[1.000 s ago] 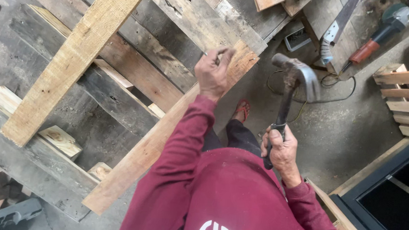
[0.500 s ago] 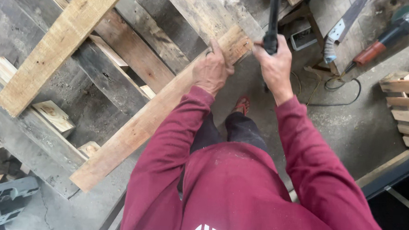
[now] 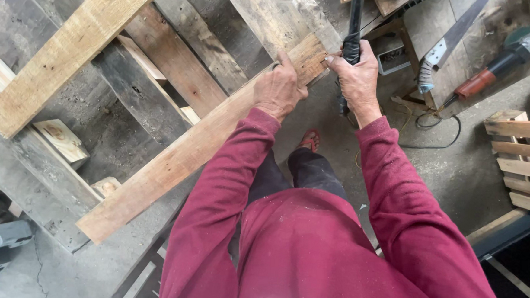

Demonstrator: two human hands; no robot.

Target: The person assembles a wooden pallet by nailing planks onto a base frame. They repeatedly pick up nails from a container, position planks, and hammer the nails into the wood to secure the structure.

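My left hand grips the near end of a long light wooden plank that lies slanted across a weathered wooden pallet. My right hand is shut around the black handle of a hammer, raised upright just right of the plank's end; the hammer's head is out of view above the frame. Both sleeves are dark red.
A second pale plank crosses the pallet at upper left. An angle grinder and a handsaw lie on a board at upper right, with a cable on the concrete floor. Slatted pallet wood stands at right. My red sandal shows below.
My right hand has swung the hammer up from low at my right side to upright beside the plank's end. My left hand has kept its hold on the plank.
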